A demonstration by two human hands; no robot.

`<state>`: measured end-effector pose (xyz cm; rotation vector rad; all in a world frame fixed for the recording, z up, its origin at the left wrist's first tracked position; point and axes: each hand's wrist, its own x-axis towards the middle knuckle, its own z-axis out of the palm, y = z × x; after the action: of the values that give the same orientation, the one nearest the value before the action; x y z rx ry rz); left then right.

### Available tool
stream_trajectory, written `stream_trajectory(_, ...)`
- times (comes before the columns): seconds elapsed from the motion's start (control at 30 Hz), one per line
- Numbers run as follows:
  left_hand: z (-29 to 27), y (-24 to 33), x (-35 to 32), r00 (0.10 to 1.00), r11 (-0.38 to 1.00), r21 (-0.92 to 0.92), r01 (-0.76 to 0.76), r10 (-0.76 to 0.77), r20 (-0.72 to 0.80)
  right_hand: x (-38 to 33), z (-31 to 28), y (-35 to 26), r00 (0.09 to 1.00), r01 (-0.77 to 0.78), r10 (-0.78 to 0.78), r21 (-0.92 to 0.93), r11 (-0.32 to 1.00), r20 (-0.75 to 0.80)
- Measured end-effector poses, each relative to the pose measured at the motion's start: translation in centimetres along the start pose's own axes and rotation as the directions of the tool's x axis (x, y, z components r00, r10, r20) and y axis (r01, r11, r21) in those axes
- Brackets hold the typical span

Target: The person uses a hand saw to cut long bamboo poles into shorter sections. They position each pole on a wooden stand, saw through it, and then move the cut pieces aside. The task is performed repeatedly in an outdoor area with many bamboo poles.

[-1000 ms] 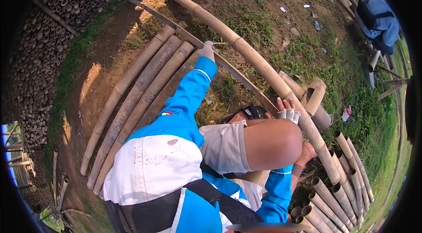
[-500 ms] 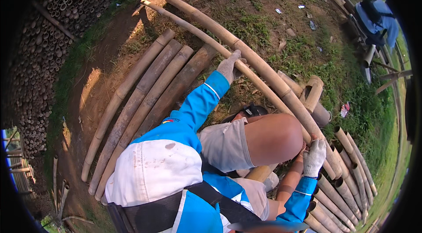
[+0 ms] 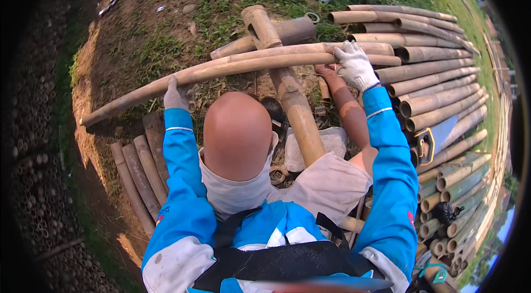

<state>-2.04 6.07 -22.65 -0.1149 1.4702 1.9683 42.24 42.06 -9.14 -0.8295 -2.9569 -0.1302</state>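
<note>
Patchy grassy earth (image 3: 157, 52), a smooth, slender bamboo pole (image 3: 249, 64) in the grip of gloved left hand (image 3: 175, 95) and right hand (image 3: 354, 65)

Both arms stretched forward from torso, well apart. Left arm (image 3: 185, 154) in blue sleeve, only slightly bent, forearm pointing away from body. Left hand (image 3: 175, 96) gloved, held low at end of sleeve, thumb side up, some fingers hidden. Right arm (image 3: 391, 138) also blue-sleeved, elbow turned outward, forearm angled inward. Right hand (image 3: 355, 66) in pale glove, farther forward than left, back of hand upward, fingers bent. Left knee (image 3: 235, 135) bare, raised between arms; right shin (image 3: 349, 106) bare, stretched forward.
</note>
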Motion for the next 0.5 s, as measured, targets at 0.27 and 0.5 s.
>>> stream_trajectory(0.27, -1.8, 3.5, 2.3, 0.983, 0.816, 0.556, 0.155, -0.182, -0.007, 0.2, 1.6, 0.8, 0.993, -0.058, 0.060, 0.029, 0.998, -0.105)
stream_trajectory(0.5, -0.6, 3.2, 0.7, 0.974, 0.787, 0.576, 0.221, -0.205, -0.094, -0.4, 2.6, 1.7, 0.995, -0.068, 0.072, 0.057, 0.996, -0.072)
